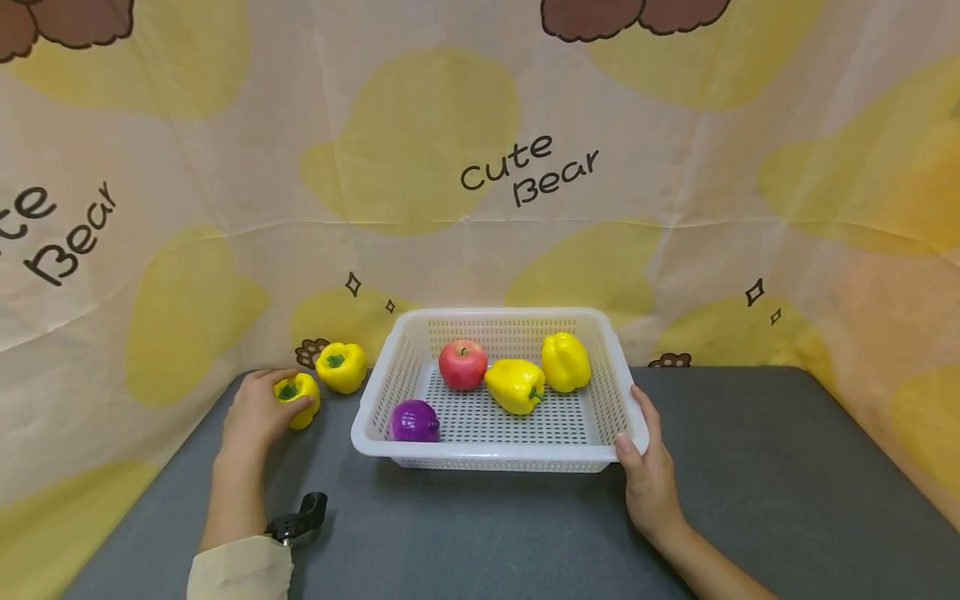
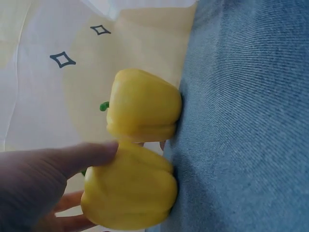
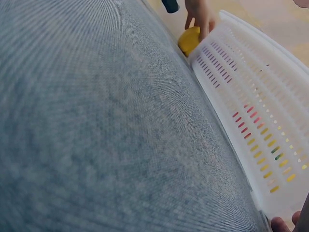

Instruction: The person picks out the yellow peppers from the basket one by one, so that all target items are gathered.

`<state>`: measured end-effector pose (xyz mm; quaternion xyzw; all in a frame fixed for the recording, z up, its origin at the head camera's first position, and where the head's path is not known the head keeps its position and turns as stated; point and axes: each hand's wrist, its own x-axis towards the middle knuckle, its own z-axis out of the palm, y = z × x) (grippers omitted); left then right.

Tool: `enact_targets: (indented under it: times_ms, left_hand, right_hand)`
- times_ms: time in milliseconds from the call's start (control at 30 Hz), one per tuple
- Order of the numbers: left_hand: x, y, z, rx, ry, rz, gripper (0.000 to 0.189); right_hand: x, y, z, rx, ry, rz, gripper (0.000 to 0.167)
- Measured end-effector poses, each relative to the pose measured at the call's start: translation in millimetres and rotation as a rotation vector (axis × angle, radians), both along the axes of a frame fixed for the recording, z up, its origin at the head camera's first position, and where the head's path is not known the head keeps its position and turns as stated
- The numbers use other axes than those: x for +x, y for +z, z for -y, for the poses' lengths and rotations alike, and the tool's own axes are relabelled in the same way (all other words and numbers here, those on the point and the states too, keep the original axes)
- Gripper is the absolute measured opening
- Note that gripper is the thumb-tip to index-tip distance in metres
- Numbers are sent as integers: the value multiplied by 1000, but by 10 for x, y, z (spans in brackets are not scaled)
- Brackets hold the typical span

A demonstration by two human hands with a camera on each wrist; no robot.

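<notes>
My left hand (image 1: 258, 410) grips a yellow bell pepper (image 1: 306, 402) at the left of the table, thumb on its near side. In the left wrist view that bell pepper (image 2: 133, 188) sits against the grey-blue tabletop. Just behind it stands a second yellow bell pepper (image 1: 342, 367), stem toward me. My right hand (image 1: 649, 475) holds the right front corner of a white perforated basket (image 1: 495, 452), thumb over the rim. Inside the basket lie a red apple (image 1: 462, 365), two yellow bell peppers (image 1: 514, 386) and a shiny purple round thing (image 1: 415, 422) in the left front corner.
The grey tabletop (image 1: 750, 483) reaches back to a hanging cloth (image 1: 420, 150) printed with bears and yellow patches. A black wrist strap mount (image 1: 298, 517) sticks out from my left wrist. The basket's left wall rises between the loose peppers and its contents.
</notes>
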<state>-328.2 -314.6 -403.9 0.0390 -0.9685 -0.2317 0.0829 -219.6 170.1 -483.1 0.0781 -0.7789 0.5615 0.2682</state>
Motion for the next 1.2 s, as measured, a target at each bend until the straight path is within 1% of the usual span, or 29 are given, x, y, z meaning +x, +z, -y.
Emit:
enact_targets:
  times_ms: [67,133,200,333,500,600,700,767,867,1000,1100,1200]
  left_hand:
    - [5,-9,0,8,40,-8,64]
    - [2,-17,-6,18,57,-15,62]
    - [-11,-25,-10,27,51,-18,61]
    - [-40,-33,-21,27,14,-32,59]
    - [-74,-85,-41,39,12,-70,56]
    - [-114,-142,-42,82,38,-74,56]
    - [-165,-215,-21,147,73,-73,57]
    - [-204,-259,-13,189,84,-78,58]
    - [-249,-307,-6,243,85,-99,57]
    - [-279,-346,12,297,82,-134,56]
    - [-293,-378,29,319,75,-149,55]
    - [-309,-411,42,320,66,-152,55]
  right_hand:
    - [0,-4,-6,4,-3,5,64]
    - [-4,-5,-10,4,-2,10,64]
    - [-9,-3,-14,0,0,12,64]
    - [-16,6,-15,-4,-2,12,65]
    - [-20,-4,-17,-6,-4,17,64]
    - [-18,-4,-15,-9,-3,21,64]
    - [-16,-5,-16,-7,-1,28,64]
    - [-15,-9,-20,-8,-2,28,64]
    - [-19,-15,-24,-11,-4,24,64]
    - [-32,-20,-24,-11,-6,19,65]
    - [-37,-24,-20,-8,-6,22,64]
    - [-31,-20,-15,-5,-8,21,64]
